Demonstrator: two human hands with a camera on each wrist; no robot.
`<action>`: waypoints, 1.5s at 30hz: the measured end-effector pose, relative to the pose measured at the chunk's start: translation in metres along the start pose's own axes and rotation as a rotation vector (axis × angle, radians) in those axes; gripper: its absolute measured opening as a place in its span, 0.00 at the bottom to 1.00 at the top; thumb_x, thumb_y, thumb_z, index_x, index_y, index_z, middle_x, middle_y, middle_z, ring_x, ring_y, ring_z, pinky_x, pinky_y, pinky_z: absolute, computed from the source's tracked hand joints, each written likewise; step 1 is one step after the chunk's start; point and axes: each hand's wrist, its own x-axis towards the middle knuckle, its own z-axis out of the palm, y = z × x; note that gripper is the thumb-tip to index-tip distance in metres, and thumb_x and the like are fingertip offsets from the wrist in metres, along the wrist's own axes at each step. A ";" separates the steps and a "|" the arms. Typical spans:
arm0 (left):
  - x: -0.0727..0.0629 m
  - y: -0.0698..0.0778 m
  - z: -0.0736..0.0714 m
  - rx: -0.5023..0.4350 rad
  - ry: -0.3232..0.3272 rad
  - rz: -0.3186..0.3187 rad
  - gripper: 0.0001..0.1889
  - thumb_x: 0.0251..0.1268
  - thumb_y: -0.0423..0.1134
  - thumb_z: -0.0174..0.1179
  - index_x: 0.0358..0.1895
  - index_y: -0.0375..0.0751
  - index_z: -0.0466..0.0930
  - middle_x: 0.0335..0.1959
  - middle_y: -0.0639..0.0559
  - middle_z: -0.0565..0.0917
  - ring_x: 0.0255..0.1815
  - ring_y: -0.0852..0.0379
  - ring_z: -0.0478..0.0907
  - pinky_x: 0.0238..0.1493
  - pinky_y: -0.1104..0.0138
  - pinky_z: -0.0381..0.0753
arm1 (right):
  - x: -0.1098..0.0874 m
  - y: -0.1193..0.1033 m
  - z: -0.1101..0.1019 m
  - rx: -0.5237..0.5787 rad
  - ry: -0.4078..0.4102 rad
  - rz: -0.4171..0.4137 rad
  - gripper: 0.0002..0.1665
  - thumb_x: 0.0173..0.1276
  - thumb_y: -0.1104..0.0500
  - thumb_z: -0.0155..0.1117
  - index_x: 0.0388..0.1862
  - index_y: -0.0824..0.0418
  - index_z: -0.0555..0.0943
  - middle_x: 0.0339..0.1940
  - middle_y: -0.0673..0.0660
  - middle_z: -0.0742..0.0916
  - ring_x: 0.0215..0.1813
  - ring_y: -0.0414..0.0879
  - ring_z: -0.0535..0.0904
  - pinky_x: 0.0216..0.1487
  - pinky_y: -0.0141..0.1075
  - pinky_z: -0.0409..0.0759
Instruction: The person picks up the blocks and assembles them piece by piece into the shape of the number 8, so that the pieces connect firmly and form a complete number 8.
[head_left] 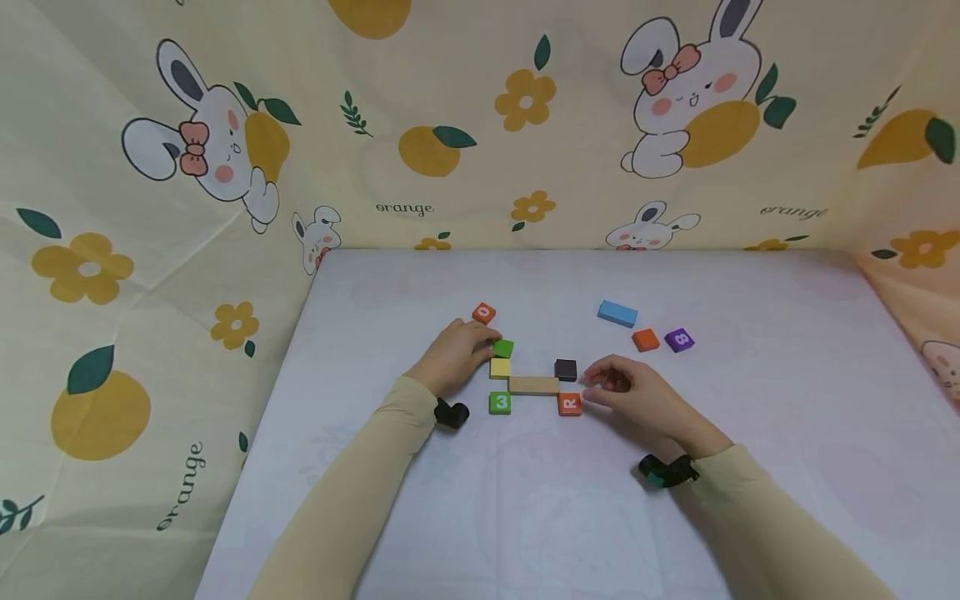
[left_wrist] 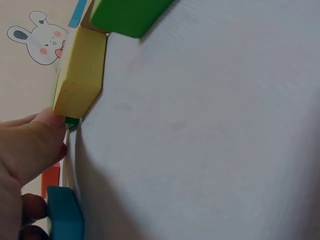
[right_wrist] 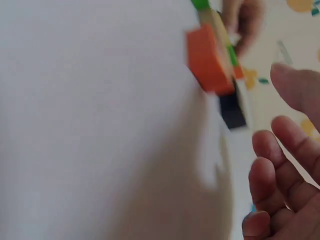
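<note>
My left hand (head_left: 453,357) is at the small green block (head_left: 503,348), thumb and forefinger pinching its edges. A yellow block (head_left: 500,368) lies just nearer, by a long wooden block (head_left: 533,386). In the left wrist view, a teal block (left_wrist: 65,215) stands beside that hand's lower fingers; the hand hides it in the head view. My right hand (head_left: 637,393) is loosely curved and holds nothing, its fingertips close to the orange R block (head_left: 570,404) and the black block (head_left: 566,370). The green 3 block (head_left: 500,403) sits left of the wooden block's near side.
Beyond the left hand lies an orange 0 block (head_left: 483,313). Farther right are a long blue block (head_left: 617,313), a plain orange block (head_left: 646,340) and a purple 8 block (head_left: 679,340). A patterned cloth (head_left: 465,100) rises behind the white tabletop (head_left: 525,517).
</note>
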 end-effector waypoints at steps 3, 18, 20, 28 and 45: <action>0.000 -0.001 0.001 0.007 0.001 -0.004 0.18 0.71 0.45 0.57 0.62 0.51 0.77 0.57 0.58 0.78 0.53 0.58 0.69 0.57 0.65 0.69 | 0.001 0.002 -0.018 -0.051 0.075 -0.004 0.30 0.59 0.37 0.68 0.52 0.54 0.78 0.38 0.54 0.80 0.41 0.51 0.72 0.35 0.35 0.72; 0.002 -0.002 0.002 0.003 -0.012 -0.021 0.19 0.71 0.46 0.57 0.63 0.53 0.76 0.58 0.59 0.78 0.52 0.58 0.69 0.55 0.65 0.69 | 0.012 0.029 -0.082 -0.242 0.160 0.093 0.41 0.62 0.39 0.66 0.67 0.61 0.71 0.62 0.67 0.71 0.60 0.64 0.62 0.55 0.60 0.71; 0.001 -0.001 0.002 0.001 -0.011 -0.018 0.18 0.71 0.45 0.57 0.62 0.52 0.76 0.58 0.59 0.78 0.52 0.58 0.69 0.56 0.64 0.69 | 0.014 0.033 -0.083 -0.267 0.160 0.103 0.40 0.63 0.39 0.67 0.66 0.60 0.71 0.62 0.66 0.71 0.61 0.65 0.60 0.55 0.60 0.71; 0.001 -0.001 0.002 0.005 0.001 -0.013 0.18 0.71 0.46 0.57 0.62 0.53 0.77 0.58 0.60 0.78 0.52 0.58 0.69 0.55 0.65 0.69 | 0.020 0.047 -0.083 -0.376 0.172 0.079 0.37 0.63 0.40 0.67 0.65 0.58 0.74 0.62 0.66 0.74 0.59 0.65 0.59 0.51 0.57 0.65; 0.000 0.000 0.001 0.020 -0.004 -0.017 0.19 0.71 0.46 0.57 0.62 0.53 0.76 0.59 0.59 0.78 0.51 0.58 0.69 0.54 0.65 0.69 | 0.024 0.054 -0.078 -0.445 0.218 0.030 0.34 0.60 0.38 0.68 0.56 0.60 0.80 0.58 0.67 0.76 0.58 0.67 0.58 0.51 0.59 0.54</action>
